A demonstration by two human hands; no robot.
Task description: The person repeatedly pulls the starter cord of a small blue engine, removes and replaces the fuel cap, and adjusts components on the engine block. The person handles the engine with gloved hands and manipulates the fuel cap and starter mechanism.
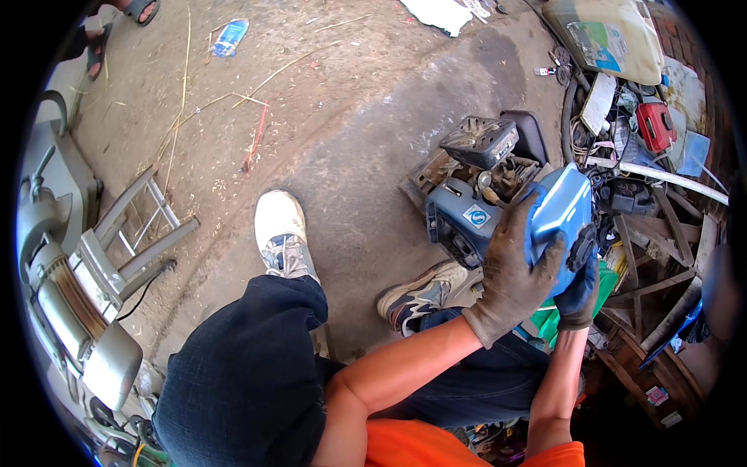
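Note:
A blue metal tank [562, 206] with a black cap [581, 249] is held up at the right. My left hand [510, 276], in a brown work glove, grips its near-left side. My right hand [577, 300], in a dark blue and brown glove, is closed on its lower right side, partly hidden behind it. Just left of and beyond the tank, a small engine with a blue housing [459, 218] sits on the ground, its upper workings exposed, with a perforated dark metal cover [478, 136] on top.
At right lie a large jerrycan [603, 39], a red housing [656, 124], pipes and wooden scrap [669, 226]. At left stand grey machinery [109, 366] and a metal frame [136, 226]. My white shoe [276, 218] rests mid-floor. Another person's sandaled feet [140, 12] show at top left.

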